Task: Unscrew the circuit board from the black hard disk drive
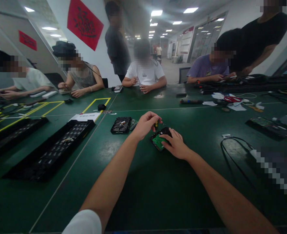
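My left hand [146,125] is closed in a pinch on a small yellow-and-black screwdriver [156,124], held upright over the far left edge of a hard drive [161,138]. Most of the screwdriver is hidden by the fingers, and I cannot tell whether its tip touches a screw. The drive lies on the table with its green circuit board facing up. Across its right side, my right hand [177,143] grips it, thumb over the board and fingers along the far edge. Just left of my left hand are a black square device [120,125] and a small loose board [133,124].
On the left lie long black trays [58,149] with small parts. A black cable [227,156] and an open device [267,126] are at the right. A dark cylindrical tool [191,101] lies farther back. Co-workers sit across the green table [143,195].
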`<act>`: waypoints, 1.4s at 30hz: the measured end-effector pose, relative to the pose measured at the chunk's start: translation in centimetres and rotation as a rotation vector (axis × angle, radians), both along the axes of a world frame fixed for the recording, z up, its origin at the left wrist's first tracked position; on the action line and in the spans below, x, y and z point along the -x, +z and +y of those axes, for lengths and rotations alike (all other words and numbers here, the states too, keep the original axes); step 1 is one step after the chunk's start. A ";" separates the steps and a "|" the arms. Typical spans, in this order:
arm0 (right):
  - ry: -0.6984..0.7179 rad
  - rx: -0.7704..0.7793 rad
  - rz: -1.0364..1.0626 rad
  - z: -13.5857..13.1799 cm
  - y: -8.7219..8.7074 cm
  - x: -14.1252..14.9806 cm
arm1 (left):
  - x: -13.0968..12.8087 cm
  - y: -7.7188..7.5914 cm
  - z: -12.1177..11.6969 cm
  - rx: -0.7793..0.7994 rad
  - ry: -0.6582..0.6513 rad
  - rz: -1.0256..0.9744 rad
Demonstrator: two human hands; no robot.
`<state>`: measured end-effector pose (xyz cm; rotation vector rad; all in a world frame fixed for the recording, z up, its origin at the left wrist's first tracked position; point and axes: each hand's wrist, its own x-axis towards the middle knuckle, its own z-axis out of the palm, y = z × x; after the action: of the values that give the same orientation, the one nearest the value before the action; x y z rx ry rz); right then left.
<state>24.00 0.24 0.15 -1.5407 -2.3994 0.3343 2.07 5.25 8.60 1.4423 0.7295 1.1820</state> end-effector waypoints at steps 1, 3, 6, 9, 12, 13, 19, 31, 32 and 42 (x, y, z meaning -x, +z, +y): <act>0.001 0.007 0.000 0.0 0.0 0.0 | -0.1 0.0 0.0 -0.006 0.032 0.008; -0.001 0.018 -0.002 0.0 0.1 0.0 | -0.3 0.1 -0.2 -0.006 0.047 -0.001; -0.003 0.026 -0.004 0.0 0.2 0.1 | -0.5 0.2 -0.4 -0.017 -0.016 -0.007; -0.004 0.031 0.000 0.1 0.2 0.1 | -0.3 0.3 -0.4 -0.005 -0.064 0.024; 0.000 0.028 0.000 0.1 0.2 0.0 | 0.2 0.4 -0.2 0.046 -0.127 -0.002; 0.000 0.029 -0.001 0.1 0.2 0.0 | 0.3 0.4 -0.1 0.057 -0.133 -0.011; -0.001 0.002 -0.012 0.0 0.1 0.1 | 0.1 -0.1 0.0 0.034 0.059 0.030; -0.001 0.012 -0.003 0.1 -0.1 0.0 | 0.2 0.5 -0.4 0.102 -0.123 -0.062; -0.003 0.013 -0.003 0.1 -0.1 0.0 | 0.3 0.6 -0.4 0.108 -0.125 -0.071; 0.000 0.024 -0.001 -0.1 0.2 -0.1 | 0.2 0.7 -0.4 0.072 -0.025 0.051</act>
<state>24.13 0.17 0.33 -1.5511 -2.4045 0.3636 1.83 4.90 9.30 1.4221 0.7797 1.0930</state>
